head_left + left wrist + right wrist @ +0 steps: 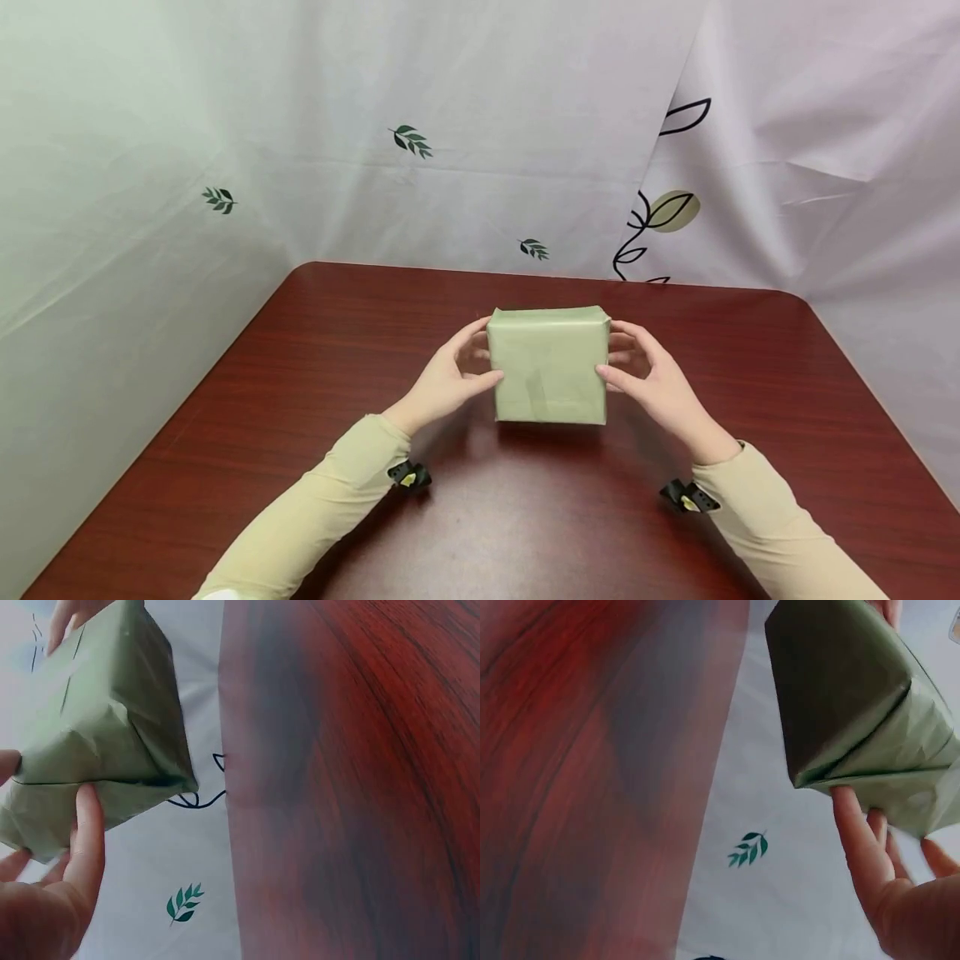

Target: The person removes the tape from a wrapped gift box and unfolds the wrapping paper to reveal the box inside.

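A box wrapped in pale green paper (551,367) is held up between both hands over the table, its broad face toward the head camera. At its left side my left hand (446,375) grips it, thumb on the near face and fingers round the side edge. On the opposite side my right hand (660,387) grips it in the same way. Folded paper ends show on the wrapped box (97,742) in the left wrist view. Folded flaps also show on the box (900,750) in the right wrist view, with fingertips (845,796) against its end.
The dark red wood-grain table (300,375) spreads under the box and forearms. White cloth (337,100) with printed leaves hangs behind the table and along its sides. Each wrist bears a small black strap device, such as the left one (409,476).
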`<state>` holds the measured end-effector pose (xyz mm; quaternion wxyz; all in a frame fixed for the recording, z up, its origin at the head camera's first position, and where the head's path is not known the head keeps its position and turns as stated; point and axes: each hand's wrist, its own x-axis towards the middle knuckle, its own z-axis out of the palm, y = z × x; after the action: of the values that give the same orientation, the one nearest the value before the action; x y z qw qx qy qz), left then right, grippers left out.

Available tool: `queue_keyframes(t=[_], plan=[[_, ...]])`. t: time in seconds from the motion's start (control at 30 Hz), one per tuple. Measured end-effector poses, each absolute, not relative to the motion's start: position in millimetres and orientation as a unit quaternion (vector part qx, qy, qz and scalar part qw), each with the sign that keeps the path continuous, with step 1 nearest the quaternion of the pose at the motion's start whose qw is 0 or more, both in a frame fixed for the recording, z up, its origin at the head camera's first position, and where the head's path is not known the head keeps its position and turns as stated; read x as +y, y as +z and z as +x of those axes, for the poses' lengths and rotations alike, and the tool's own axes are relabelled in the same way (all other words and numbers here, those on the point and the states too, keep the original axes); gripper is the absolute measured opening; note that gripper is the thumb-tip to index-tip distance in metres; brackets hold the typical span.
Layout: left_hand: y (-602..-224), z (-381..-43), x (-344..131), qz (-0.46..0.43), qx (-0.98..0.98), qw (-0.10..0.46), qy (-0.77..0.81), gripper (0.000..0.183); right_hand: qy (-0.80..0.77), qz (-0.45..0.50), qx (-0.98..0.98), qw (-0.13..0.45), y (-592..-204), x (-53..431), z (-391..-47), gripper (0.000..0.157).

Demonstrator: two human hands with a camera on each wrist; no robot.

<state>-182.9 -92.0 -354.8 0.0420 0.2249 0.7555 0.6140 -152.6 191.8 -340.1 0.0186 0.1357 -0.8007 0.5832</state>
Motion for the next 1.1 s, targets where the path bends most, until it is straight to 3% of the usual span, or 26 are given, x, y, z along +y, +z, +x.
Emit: queue_keyframes(t=[0.33, 0.53, 0.63, 0.8, 1.1], plan=[[-360.6, -197.9, -82.8, 0.118, 0.726, 0.153, 0.66, 0.068, 0.643, 0.04, -0.758, -0.098, -346.3, 187.1, -169.1, 0.055], [-365.6, -207.9, -79.4, 0.078, 0.724, 0.187, 0.66, 0.068, 0.674, 0.035, -0.717, -0.175, -359.7, 194.1, -185.3, 0.079], [-368.5, -213.2, -79.5, 0.056, 0.718, 0.21, 0.662, 0.068, 0.7, 0.051, -0.682, -0.206, -367.1, 200.6, -193.0, 0.082], [-373.3, -222.4, -81.5, 0.026, 0.705, 0.237, 0.668, 0.067, 0.709, 0.033, -0.665, -0.232, -373.1, 201.4, -200.7, 0.069], [-380.3, -231.9, -85.2, 0.014, 0.696, 0.268, 0.666, 0.066, 0.725, -0.01, -0.64, -0.255, -378.1, 198.7, -205.0, 0.02]])
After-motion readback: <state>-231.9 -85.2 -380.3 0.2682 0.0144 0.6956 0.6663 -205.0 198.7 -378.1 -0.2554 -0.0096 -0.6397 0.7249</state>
